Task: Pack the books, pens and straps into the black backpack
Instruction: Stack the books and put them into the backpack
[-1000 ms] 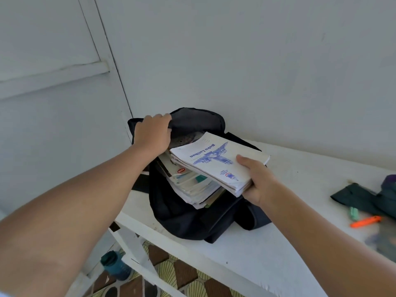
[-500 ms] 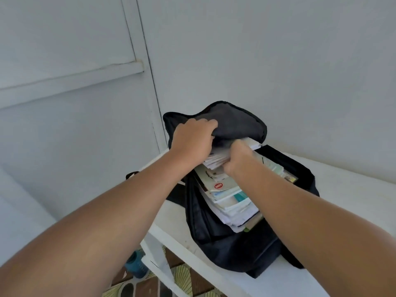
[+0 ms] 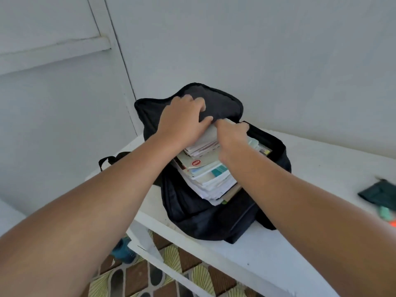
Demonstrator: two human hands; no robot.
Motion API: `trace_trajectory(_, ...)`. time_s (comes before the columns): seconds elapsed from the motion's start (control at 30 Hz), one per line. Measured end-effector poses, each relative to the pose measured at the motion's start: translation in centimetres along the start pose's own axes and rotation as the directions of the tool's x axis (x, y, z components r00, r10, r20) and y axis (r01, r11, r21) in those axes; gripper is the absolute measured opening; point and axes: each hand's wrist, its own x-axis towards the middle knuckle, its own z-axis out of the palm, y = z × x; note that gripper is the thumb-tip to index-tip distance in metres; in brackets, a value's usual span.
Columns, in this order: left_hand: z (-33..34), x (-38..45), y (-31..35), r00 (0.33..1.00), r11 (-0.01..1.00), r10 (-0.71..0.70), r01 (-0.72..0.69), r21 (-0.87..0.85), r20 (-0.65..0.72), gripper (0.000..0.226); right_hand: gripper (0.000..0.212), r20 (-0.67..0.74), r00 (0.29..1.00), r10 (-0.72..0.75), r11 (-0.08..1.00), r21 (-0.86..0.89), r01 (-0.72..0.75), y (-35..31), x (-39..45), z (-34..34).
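The black backpack [image 3: 205, 219] is lying open on the white surface [image 3: 304, 249] with a stack of books [image 3: 210, 179] sticking out of its mouth. The left hand [image 3: 182, 123] is gripping the flap [image 3: 222, 103], and the right hand [image 3: 231, 138] is curled around the top books. A dark green pouch [image 3: 377, 192] and blurry pens [image 3: 389, 215] are sitting off to the right.

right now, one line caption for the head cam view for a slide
Left hand holds the black backpack flap open while the right hand pushes books in on a white table.
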Motion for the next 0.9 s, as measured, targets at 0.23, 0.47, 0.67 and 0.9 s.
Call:
trace_trajectory(0.23,1.8,-0.5,7.2,0.999,0.997,0.041,-0.040,-0.066,0.009,0.029,0.049,-0.023,0.990,-0.141,0.970,-0.205,0.133,1.3,0.3,-8.8)
trace_trajectory(0.47,1.8,-1.8,0.8,0.802,0.803,-0.596,0.595,-0.043,-0.037,0.068,0.057,0.103,0.993,-0.060,0.908,-0.408,0.097,4.1,0.1,-12.7)
trace_trajectory(0.67,0.8,-2.3,-2.4,0.256,-0.046,-0.908,0.727,-0.685,0.332,0.102,0.053,0.156,0.985,-0.078,0.906,-0.402,0.135,3.2,-0.9,-11.0)
trace_trajectory(0.9,0.5,-5.5,0.4,0.834,0.504,-0.538,0.434,-0.746,0.122,0.039,0.038,0.159,0.885,-0.438,0.819,-0.334,0.466,-0.9,-3.2,-8.0)
